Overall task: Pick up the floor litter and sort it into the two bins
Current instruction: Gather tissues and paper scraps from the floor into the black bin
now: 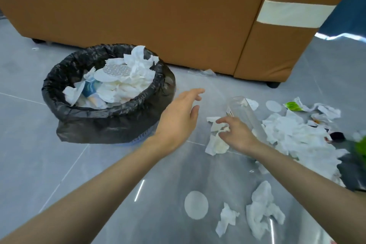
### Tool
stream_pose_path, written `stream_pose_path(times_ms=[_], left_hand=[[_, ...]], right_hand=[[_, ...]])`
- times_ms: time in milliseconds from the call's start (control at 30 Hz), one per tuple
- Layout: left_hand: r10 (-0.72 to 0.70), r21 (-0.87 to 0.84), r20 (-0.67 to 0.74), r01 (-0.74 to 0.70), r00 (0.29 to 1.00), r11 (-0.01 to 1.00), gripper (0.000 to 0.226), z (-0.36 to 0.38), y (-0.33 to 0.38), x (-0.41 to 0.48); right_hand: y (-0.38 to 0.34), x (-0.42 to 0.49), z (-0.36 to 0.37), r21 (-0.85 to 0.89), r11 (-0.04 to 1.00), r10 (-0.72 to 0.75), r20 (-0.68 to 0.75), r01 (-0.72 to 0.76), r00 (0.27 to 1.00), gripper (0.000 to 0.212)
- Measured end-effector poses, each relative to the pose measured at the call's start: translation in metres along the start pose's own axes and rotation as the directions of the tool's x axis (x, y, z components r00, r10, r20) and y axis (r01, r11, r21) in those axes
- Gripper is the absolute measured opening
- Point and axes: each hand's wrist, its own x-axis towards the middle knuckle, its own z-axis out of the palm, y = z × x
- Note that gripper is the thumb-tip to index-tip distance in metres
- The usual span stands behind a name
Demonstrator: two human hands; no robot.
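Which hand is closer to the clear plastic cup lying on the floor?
Right. The right hand is just beside the cup; the left hand hovers farther left, nearer the bin.

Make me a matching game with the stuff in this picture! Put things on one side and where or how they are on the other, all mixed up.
Things:
1. black-lined bin
2. clear cup
3. nearest round white disc
4. left hand

Where or how:
A. lying on its side on the floor, beside the right hand
B. open, holding nothing
C. piled with crumpled tissues
D. flat on the floor, low in the view

Pairs: 1-C, 2-A, 3-D, 4-B
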Motion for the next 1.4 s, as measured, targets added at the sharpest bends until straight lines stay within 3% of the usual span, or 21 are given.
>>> stream_pose_path(times_ms=[167, 333, 433, 567, 733, 867, 1033, 1133, 1233, 1400], left_hand=[[-0.118, 0.058, 0.224, 0.107, 0.967, 0.993, 0.045, 0.040, -0.021, -0.024], [-0.201, 0.102, 0.359, 0.176, 0.911, 0.979, 0.048, 0.056, -0.038, -0.047], [-0.205, 0.141, 0.405, 0.161, 0.891, 0.977, 0.049, 0.058, -0.046, -0.043], [-0.172, 0.133, 0.428, 0.127, 0.887, 0.983, 0.055, 0.065, -0.048, -0.019], [-0.156, 0.145, 0.476, 0.098, 0.866, 0.985, 0.061, 0.097, -0.039, 0.013], [-0.181, 0.215, 0.606, 0.060, 0.774, 0.975, 0.077, 0.119, -0.034, 0.031], [-0.058, 0.205, 0.727, -0.136, 0.684, 0.969, 0.098, 0.135, -0.037, 0.024], [0.017, 0.125, 0.650, -0.129, 0.760, 0.984, 0.086, 0.137, -0.041, 0.012], [0.030, 0.069, 0.554, -0.082, 0.832, 0.994, 0.055, 0.137, -0.044, 0.001], [0.005, 0.009, 0.526, -0.011, 0.850, 1.000, 0.017, 0.130, -0.047, -0.014]], right_hand=[[0.031, -0.010, 0.028, -0.199, 0.977, -0.028, 0.231, 0.076, 0.972, 0.056], [0.045, -0.026, 0.049, -0.295, 0.935, -0.125, 0.249, 0.198, 0.960, 0.029], [0.051, -0.029, 0.049, -0.258, 0.950, -0.136, 0.164, 0.176, 0.977, 0.017], [0.048, -0.032, 0.034, -0.075, 0.986, -0.151, -0.063, 0.146, 0.987, 0.012], [0.042, -0.038, 0.018, 0.192, 0.979, -0.014, -0.272, 0.068, 0.962, 0.017], [0.046, -0.041, 0.015, 0.233, 0.969, 0.001, -0.315, 0.077, 0.949, 0.018], [0.056, -0.041, 0.013, 0.180, 0.981, -0.013, -0.297, 0.069, 0.955, 0.015], [0.061, -0.039, 0.012, 0.136, 0.989, -0.025, -0.271, 0.065, 0.962, 0.015], [0.064, -0.036, 0.013, 0.161, 0.987, 0.032, -0.276, 0.013, 0.961, 0.016], [0.059, -0.032, 0.015, 0.299, 0.951, 0.156, -0.267, -0.073, 0.951, 0.017]])
